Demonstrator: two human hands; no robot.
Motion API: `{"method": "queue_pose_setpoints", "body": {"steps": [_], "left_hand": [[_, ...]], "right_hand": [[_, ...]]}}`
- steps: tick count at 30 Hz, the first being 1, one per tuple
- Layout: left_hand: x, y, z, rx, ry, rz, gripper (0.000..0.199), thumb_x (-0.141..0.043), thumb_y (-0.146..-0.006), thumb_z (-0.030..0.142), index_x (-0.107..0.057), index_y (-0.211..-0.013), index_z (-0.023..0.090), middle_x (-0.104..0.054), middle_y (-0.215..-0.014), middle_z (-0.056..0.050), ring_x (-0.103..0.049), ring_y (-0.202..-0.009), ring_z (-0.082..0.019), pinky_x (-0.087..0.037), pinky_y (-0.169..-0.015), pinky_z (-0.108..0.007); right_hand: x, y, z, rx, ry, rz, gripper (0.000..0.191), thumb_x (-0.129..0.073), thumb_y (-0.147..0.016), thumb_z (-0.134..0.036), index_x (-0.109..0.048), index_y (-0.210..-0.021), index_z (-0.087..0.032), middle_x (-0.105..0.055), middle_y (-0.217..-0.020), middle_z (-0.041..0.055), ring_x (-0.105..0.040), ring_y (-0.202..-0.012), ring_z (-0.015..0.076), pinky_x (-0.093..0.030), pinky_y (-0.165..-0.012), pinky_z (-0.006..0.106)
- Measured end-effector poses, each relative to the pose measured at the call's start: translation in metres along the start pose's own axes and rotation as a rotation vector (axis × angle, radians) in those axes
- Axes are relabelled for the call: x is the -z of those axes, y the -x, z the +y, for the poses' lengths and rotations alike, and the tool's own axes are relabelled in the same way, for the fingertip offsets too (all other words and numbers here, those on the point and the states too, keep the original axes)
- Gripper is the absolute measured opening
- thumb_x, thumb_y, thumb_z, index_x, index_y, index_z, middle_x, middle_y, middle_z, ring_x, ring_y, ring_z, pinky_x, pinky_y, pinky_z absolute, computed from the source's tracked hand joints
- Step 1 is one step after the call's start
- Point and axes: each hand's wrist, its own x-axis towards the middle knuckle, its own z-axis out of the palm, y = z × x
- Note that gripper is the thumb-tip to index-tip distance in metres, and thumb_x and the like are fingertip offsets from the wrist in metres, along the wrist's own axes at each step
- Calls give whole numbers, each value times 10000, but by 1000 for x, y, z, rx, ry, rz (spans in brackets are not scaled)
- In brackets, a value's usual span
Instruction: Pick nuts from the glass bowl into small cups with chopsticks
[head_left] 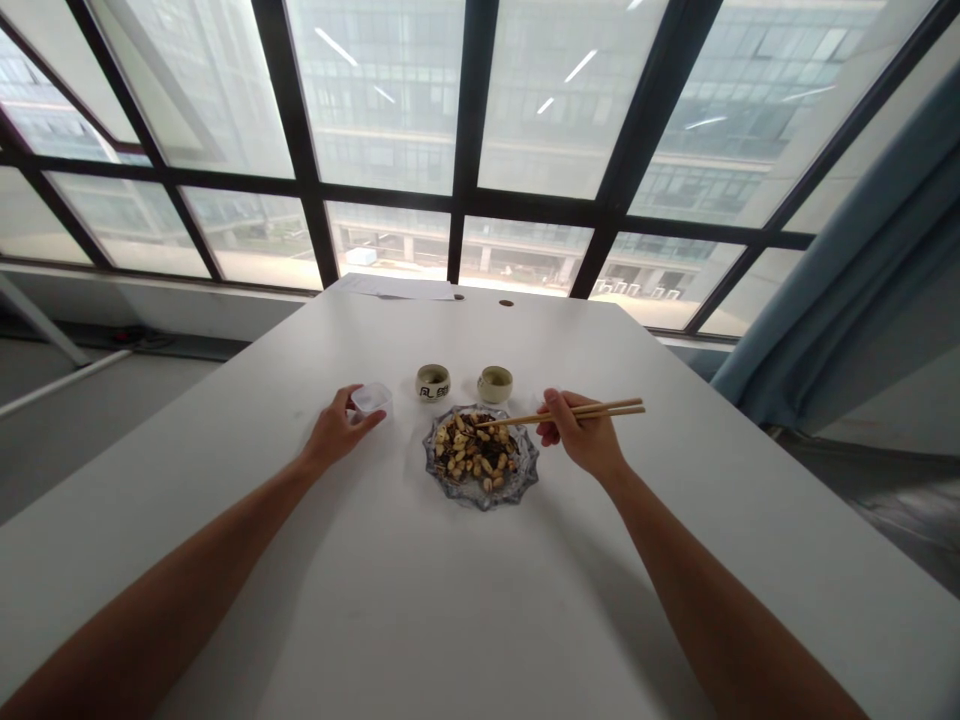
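Observation:
A scalloped glass plate [482, 500] sits mid-table, bearing nuts in shells mixed with dark seeds or pieces. My right hand [574, 430], right of the plate, grips a pair of wooden chopsticks [611, 409]. Their tips reach in over the dark pieces near the plate's upper middle; whether anything is between them is too small to tell. To the left, my left hand [341, 428] holds a small clear plastic container [372, 400] between thumb and fingers, low at the table. Behind the plate stand two small cups, one with dark characters [433, 383] and a plain-looking one [495, 384].
A white table [420, 600] extends toward tall windows. Papers [394, 288] lie at its far left edge, near two holes in the top. A pale, partly hidden item [547, 398] is behind my right hand. A blue curtain [847, 250] hangs at right.

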Motion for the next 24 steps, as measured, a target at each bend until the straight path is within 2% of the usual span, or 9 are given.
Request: {"method": "queue_pose_setpoints", "body": {"steps": [8,13,17,20,24], "left_hand": [[0,0,2,8,-1,-4,820,-633,-696,672,-509,-1325,162,-686,-1025,-110,-661,-914,-242,-518,-840,-367],[-2,-3,-2,-7,-10,-4,800,-633,-706,660,-509,-1323,167,-686,-1025,-105,-660,-917,-240,-518,-833,-359],[-3,-5,-4,-20,-28,7,812,-629,-710,669,-506,-1332,161,-684,-1018,-109,-663,-914,-241,-515,-839,-361],[-3,-5,-3,-24,-40,12,804,-624,-714,673,-511,-1324,162,-690,-1016,-110,-668,-907,-242,-518,-825,-357],[-3,-4,-1,-26,-45,12,800,-613,-724,672,-504,-1329,162,-694,-1011,-108,-670,-910,-245,-516,-837,-361]], "right_hand": [[3,-6,7,-54,-72,63,577,-623,-761,-729,-649,-646,-165,-628,-460,34,-552,-327,117,-424,-313,201],[5,-14,32,-152,-321,169,560,-654,-753,-714,-602,-639,-169,-611,-447,28,-525,-318,112,-420,-301,208],[-2,-14,51,-325,-486,259,524,-654,-786,-676,-564,-632,-184,-585,-423,8,-517,-326,105,-418,-298,191],[-4,-9,61,-402,-541,258,506,-645,-813,-652,-554,-629,-190,-588,-428,10,-529,-342,111,-427,-301,191],[3,2,73,-412,-591,245,509,-649,-803,-664,-560,-638,-191,-592,-443,8,-540,-353,114,-445,-311,197]]}}
